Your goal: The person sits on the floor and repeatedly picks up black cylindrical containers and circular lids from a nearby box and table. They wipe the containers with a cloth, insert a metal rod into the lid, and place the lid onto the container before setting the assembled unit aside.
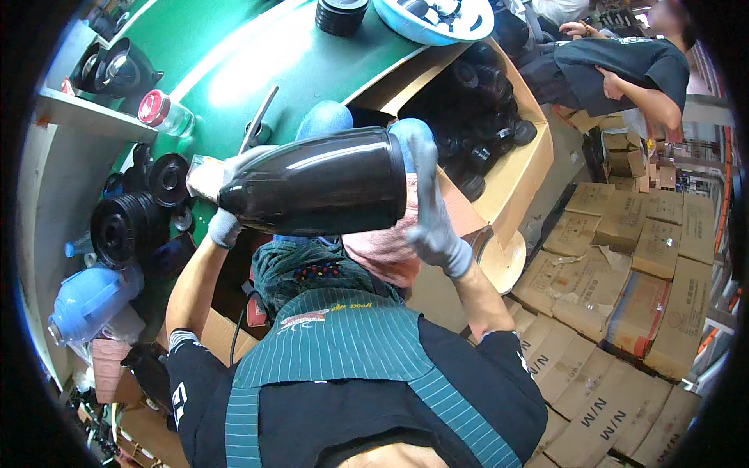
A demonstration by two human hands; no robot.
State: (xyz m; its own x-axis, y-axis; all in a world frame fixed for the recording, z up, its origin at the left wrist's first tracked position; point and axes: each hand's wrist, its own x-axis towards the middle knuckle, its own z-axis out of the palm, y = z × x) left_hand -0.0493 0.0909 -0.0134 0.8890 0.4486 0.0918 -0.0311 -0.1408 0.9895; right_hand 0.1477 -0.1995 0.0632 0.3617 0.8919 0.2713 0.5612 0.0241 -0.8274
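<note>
A glossy black tapered vessel, like a thermos jug body (316, 183), lies sideways above my lap, narrow end to the left. My gloved left hand (221, 186) is closed around that narrow end, its fingers partly hidden. Beside the wide rim is my gloved right hand (431, 207), fingers stretched upward and nothing seen in them; whether its fingertips touch the rim I cannot tell. A slim metal strip (260, 117) slants up from just behind my left hand. Pink cloth (384, 253) covers part of my lap under the vessel.
A green worktable (257, 58) spans the far left, with a red-lidded jar (166, 113) and stacked black round parts (125, 226). Beyond my right hand stands an open carton (511, 191) of black parts. A blue basin (437, 31) sits behind. Cartons (577, 288) and another person (616, 74) are at right.
</note>
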